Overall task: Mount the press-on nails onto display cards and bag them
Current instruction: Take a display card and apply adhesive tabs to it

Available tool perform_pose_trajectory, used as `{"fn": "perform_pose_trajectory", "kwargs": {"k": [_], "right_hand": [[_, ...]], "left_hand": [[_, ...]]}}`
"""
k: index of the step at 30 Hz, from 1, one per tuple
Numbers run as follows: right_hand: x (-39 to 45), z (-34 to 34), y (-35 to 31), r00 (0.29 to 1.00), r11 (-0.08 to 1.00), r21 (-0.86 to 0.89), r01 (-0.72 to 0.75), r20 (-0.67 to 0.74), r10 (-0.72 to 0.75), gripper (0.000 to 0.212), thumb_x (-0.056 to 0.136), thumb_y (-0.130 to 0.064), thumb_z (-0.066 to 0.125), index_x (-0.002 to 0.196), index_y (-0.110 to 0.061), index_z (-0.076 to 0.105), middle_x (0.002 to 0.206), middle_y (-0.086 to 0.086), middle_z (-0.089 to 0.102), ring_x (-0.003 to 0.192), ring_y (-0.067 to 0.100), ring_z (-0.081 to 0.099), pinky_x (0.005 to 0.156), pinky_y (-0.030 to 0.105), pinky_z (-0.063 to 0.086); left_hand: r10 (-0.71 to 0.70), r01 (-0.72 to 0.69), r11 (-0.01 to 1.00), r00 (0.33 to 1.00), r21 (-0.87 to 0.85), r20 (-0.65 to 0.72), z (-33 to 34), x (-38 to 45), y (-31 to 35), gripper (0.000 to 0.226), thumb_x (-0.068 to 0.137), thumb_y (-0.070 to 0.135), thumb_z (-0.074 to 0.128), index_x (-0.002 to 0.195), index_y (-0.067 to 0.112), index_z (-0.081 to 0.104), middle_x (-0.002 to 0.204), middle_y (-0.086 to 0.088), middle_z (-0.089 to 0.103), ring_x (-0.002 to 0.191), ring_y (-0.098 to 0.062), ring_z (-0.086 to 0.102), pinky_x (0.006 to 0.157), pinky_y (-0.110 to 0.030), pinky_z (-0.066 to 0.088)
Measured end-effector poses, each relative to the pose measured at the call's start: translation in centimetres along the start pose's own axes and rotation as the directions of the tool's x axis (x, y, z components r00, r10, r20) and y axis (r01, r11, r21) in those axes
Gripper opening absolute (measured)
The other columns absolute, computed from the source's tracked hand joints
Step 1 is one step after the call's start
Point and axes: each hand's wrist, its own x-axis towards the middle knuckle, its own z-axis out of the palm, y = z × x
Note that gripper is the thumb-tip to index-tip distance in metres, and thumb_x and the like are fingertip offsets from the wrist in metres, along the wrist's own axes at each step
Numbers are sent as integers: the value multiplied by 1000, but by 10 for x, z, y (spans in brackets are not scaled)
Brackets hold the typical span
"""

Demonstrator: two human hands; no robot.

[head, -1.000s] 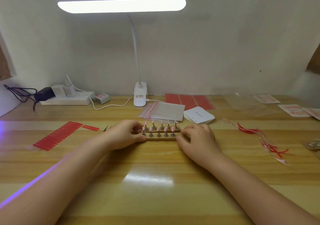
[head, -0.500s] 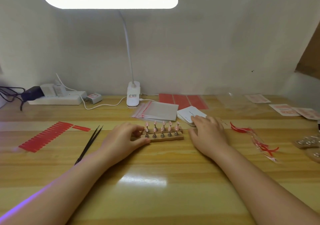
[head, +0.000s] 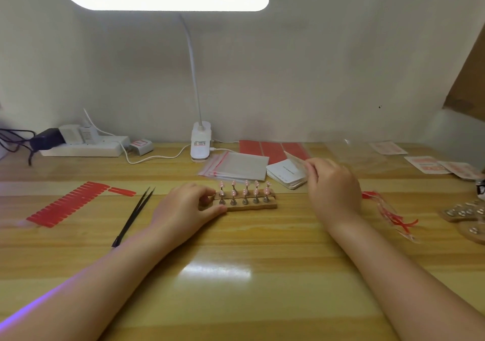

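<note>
Now we see our left hand (head: 187,205) resting on the wooden surface (head: 236,275), its fingers curled around the left end of the stand (head: 248,204), a wooden block carrying two rows of metal pegs topped with pink nails (head: 245,187). Our right hand (head: 332,186) is raised just behind and to the right of the stand, its fingers pinching the corner of one card (head: 294,160) lifted off the white card stack (head: 286,174); the card tilts up to the left. Just left of the stack lies a pile of clear bags (head: 236,166) with red strips along one edge, and behind both lie red sheets (head: 270,148). Tweezers (head: 133,216) lie slantwise on the surface to the left of our left hand, apart from it, and further left is a row of red strips (head: 68,203). A lamp (head: 200,141) is clamped at the back edge, its bar lit above. Beside it on the left sits a power strip (head: 84,148). Red scraps (head: 391,214) lie to the right of our right hand, and more stands (head: 464,213) show at the right edge.
</note>
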Motion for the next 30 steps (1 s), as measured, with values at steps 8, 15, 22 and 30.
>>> {"fn": "perform_pose_trajectory", "kwargs": {"k": [8, 15, 22, 30], "right_hand": [[-3, -24, -37, 1000, 888, 459, 19, -2, -20, 15, 89, -8, 68, 103, -5, 70, 104, 6, 69, 94, 14, 66, 85, 25, 54], [-14, -40, -61, 971, 762, 609, 220, -66, -228, 14, 80, -5, 77, 93, -7, 74, 106, 1, 71, 101, 3, 66, 88, 19, 53], [-16, -42, -68, 943, 686, 676, 271, -43, -330, 17, 77, 2, 77, 90, -9, 74, 109, 0, 72, 105, 7, 67, 90, 33, 56], [-7, -56, -82, 943, 400, 861, -316, 330, 35, 23, 78, -19, 77, 99, -22, 68, 91, -5, 75, 85, 12, 72, 71, 23, 57]], "left_hand": [[-124, 136, 985, 985, 106, -119, 7, 3, 21, 29, 82, 58, 62, 80, 29, 59, 74, 14, 55, 75, -9, 54, 54, -26, 36], [-125, 60, 976, 943, -211, -310, -13, -4, 31, 26, 78, 39, 55, 100, 26, 51, 84, 10, 53, 73, -9, 53, 59, -29, 44], [-116, 41, 542, 993, -840, -26, -51, -6, 65, 12, 93, 20, 59, 86, 17, 68, 61, 10, 65, 52, 0, 52, 49, -12, 40], [-133, -64, 480, 981, -875, -144, -65, -6, 67, 4, 87, 16, 66, 88, 14, 69, 65, 11, 68, 53, 3, 55, 50, -9, 41]]}}
